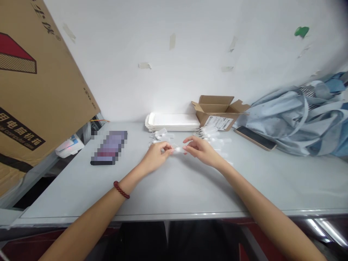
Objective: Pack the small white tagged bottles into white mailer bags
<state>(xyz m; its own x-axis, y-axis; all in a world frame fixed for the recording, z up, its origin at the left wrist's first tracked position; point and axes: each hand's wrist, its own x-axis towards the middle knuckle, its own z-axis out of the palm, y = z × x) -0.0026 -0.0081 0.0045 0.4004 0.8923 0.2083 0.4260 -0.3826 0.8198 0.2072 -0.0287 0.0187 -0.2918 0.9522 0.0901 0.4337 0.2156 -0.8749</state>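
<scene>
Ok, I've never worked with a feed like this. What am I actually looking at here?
No machine here: these are a person's bare left hand and right hand. The single picture comes from a camera worn on that person's head, looking forward and down. Both hands hold a small whitish piece over the grey table. Similar pieces lie just beyond, in front of a white stack and an open cardboard box. A phone and light-blue fabric lie to the right; to the left is a dark object too pixelated to name.
</scene>
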